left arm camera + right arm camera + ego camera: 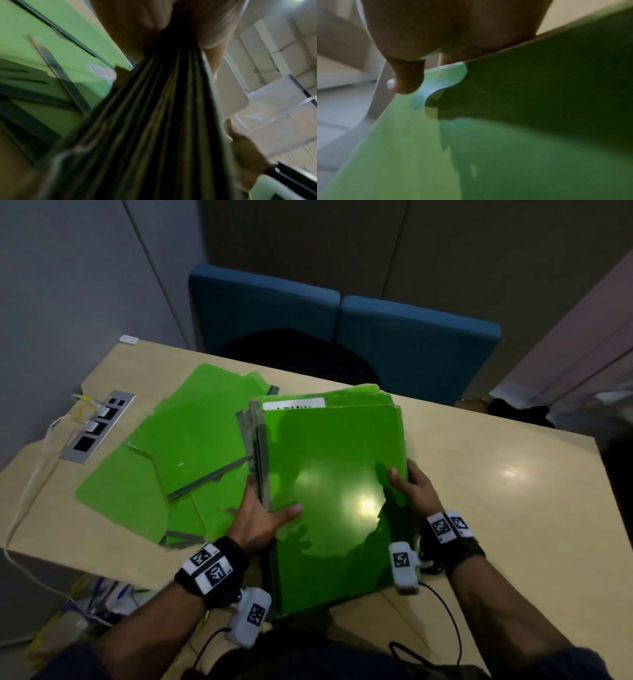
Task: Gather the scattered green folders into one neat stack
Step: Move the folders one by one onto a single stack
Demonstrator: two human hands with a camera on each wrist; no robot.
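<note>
A thick stack of green folders (329, 474) sits in front of me on the table, tilted up slightly. My left hand (263, 515) grips its left spine edge, thumb lying on the top cover. My right hand (407, 487) grips the right edge, thumb on top. In the left wrist view the stack's grey spines (163, 108) run between thumb and fingers. The right wrist view shows my thumb (409, 79) on the top cover (419, 148). Several loose green folders (178, 446) lie scattered to the left, overlapping one another.
The beige table (507, 508) carries a metal socket panel (97, 428) with white plugs and cables at the left. Two blue chair backs (342, 330) stand behind the far edge. Bags lie on the floor (85, 604) at the lower left.
</note>
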